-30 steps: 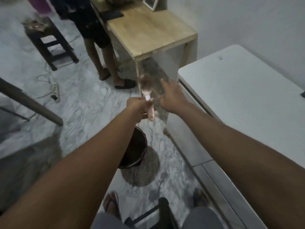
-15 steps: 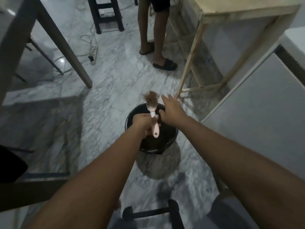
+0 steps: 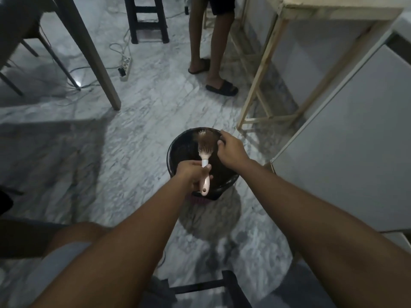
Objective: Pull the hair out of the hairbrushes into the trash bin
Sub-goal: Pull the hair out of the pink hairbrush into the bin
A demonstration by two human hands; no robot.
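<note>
Both bare arms reach from the near corners toward the far middle, converging and almost straight at the elbow. The left hand (image 3: pixel 193 174) has its fingers (image 3: pixel 208 168) wrapped round the handle of a brush (image 3: pixel 203 152), knuckles up, holding it with the head pointing away. The right hand (image 3: pixel 231 151) is just right of and slightly farther than the left, back of the hand up, wrist bent a little inward, its fingers curled down and the thumb right beside the brush head; whether it pinches anything cannot be told.
</note>
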